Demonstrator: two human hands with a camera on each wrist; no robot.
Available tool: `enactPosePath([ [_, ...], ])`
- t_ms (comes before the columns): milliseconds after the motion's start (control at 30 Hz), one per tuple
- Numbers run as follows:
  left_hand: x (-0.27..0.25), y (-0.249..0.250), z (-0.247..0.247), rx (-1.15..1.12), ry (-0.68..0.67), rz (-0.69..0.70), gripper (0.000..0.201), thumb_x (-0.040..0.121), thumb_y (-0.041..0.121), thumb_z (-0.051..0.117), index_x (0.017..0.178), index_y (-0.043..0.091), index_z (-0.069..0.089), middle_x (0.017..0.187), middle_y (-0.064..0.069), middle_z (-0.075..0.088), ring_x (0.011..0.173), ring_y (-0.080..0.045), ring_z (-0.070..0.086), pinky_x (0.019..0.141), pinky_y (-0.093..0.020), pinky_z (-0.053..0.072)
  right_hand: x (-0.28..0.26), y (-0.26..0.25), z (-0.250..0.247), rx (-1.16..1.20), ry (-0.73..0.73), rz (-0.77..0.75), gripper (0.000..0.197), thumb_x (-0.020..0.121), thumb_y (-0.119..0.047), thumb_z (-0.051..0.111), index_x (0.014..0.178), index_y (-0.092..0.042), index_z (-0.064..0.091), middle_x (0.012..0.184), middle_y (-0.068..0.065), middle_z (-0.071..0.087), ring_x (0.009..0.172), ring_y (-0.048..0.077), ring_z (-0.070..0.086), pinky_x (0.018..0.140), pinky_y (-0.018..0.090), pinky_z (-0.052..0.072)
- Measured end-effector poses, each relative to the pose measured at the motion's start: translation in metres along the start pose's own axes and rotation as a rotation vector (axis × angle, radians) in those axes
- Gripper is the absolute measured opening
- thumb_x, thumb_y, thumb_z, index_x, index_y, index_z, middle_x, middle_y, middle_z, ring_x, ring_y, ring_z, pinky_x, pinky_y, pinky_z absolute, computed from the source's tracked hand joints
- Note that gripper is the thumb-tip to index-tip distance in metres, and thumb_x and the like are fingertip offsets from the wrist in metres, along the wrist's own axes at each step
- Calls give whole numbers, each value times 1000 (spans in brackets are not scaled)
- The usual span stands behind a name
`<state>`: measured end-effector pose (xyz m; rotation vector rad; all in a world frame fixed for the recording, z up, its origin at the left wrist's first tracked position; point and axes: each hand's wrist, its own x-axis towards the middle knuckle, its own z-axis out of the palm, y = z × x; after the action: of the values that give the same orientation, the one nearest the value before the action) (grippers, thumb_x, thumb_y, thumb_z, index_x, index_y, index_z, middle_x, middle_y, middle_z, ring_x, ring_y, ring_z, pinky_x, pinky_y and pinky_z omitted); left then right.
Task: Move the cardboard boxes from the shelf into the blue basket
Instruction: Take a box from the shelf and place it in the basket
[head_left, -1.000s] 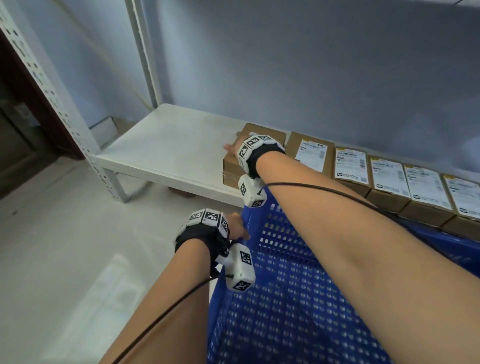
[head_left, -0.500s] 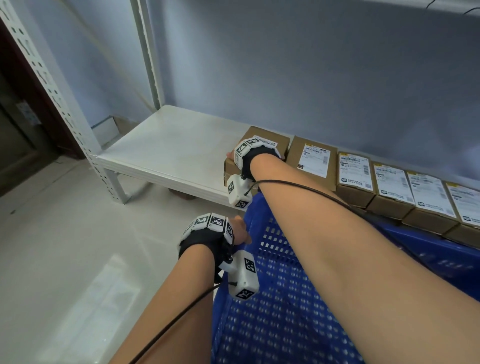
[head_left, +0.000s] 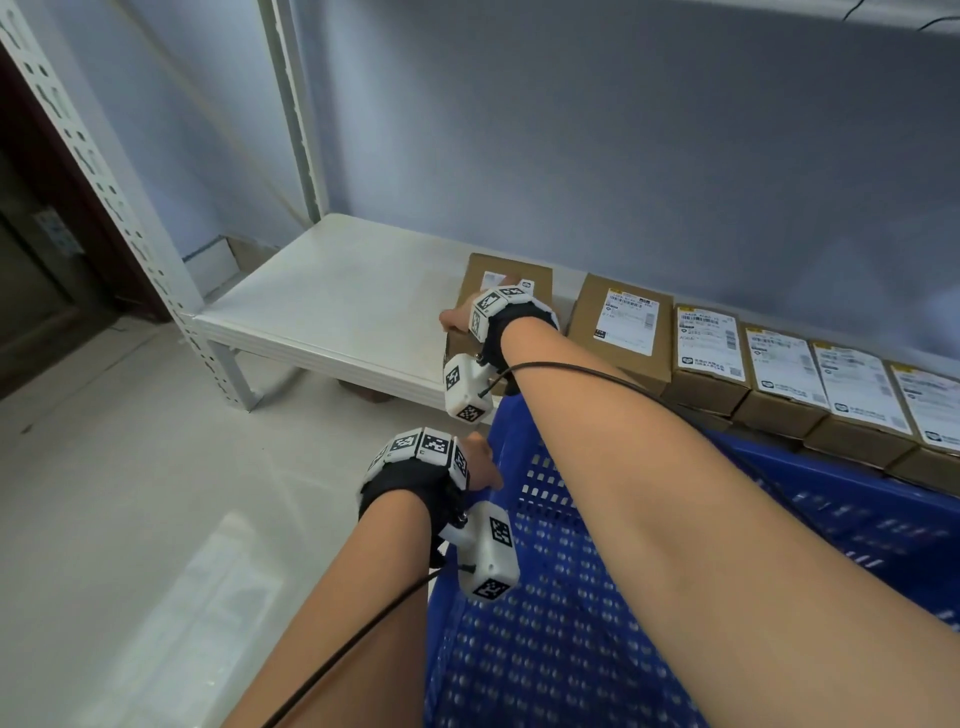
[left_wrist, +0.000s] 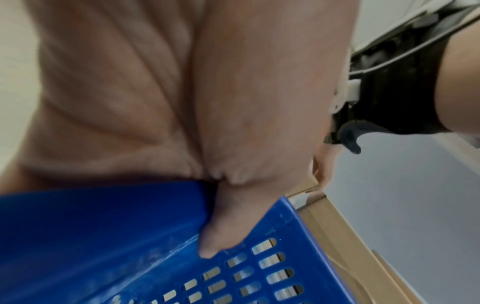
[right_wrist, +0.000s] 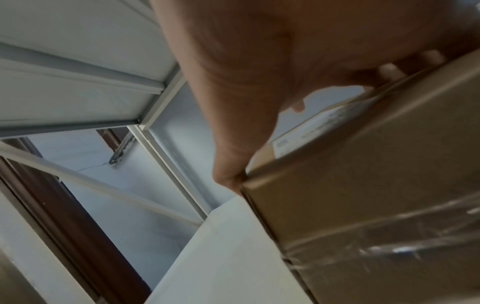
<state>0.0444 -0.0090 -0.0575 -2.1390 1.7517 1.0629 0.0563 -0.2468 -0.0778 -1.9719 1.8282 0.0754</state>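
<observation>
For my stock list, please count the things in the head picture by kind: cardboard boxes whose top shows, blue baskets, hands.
Cardboard boxes: 6 tops show; any layer beneath cannot be counted
Blue basket: 1
Hands: 2, the left hand gripping the basket rim, the right hand gripping the leftmost box
Total: 9

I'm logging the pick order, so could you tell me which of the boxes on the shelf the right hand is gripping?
The leftmost box, at the row's end beside the bare shelf. The right hand grips only this one.
</observation>
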Motion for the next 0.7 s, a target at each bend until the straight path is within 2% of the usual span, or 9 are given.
enactPosePath([
  [33,2,0,1,-40,-3,-6,56,88,27,58,134,3,37,118,-12,58,96,-23,53,84,-32,46,-40,-3,-17,52,-1,31,127,54,-75,50,153,-5,12,149,26,33,132,50,36,107,59,33],
  [100,1,0,1,-100,-16,-24,57,87,27,59,134,3,37,128,-16,57,106,-28,58,95,-38,50,-93,-3,-40,165,24,35,119,68,-63,57,154,-9,-6,145,15,34,135,44,35,108,52,35],
  [200,-2,1,1,-100,-7,-37,59,87,29,59,135,5,37,130,-17,56,116,-33,57,100,-42,49,-119,-3,-69,323,52,-19,127,70,-54,69,153,-17,-21,162,15,13,143,40,26,113,50,33],
  [333,-4,4,2,-125,-20,-56,59,87,28,59,135,3,36,131,-19,54,115,-33,57,101,-42,48,-163,1,-107,380,74,-104,126,66,-54,71,155,-22,-13,162,10,16,144,36,27,114,47,34],
  [400,-9,7,2,-74,0,-57,58,89,29,56,135,0,35,131,-18,53,113,-30,56,102,-39,46,-187,15,-122,319,132,-117,122,68,-58,68,155,-28,-11,161,9,20,144,38,26,115,47,30],
  [500,-12,10,4,-56,64,-48,49,94,18,50,137,-2,39,125,-15,55,128,-31,50,105,-34,40,-221,46,-137,183,202,-97,123,56,-71,64,153,-40,-5,156,3,32,141,38,27,113,48,30],
  [600,-20,14,4,-59,64,-44,45,94,13,50,135,-3,45,138,-19,52,130,-31,49,105,-33,39,-253,82,-139,146,172,-79,119,60,-67,67,154,-37,0,155,0,32,140,35,30,112,44,32],
  [700,-26,13,2,-58,53,-25,45,93,20,52,132,-2,48,135,-19,54,120,-32,54,98,-35,43,-278,109,-128,113,121,-5,124,53,-67,67,154,-37,1,155,-1,32,139,35,32,111,48,32],
])
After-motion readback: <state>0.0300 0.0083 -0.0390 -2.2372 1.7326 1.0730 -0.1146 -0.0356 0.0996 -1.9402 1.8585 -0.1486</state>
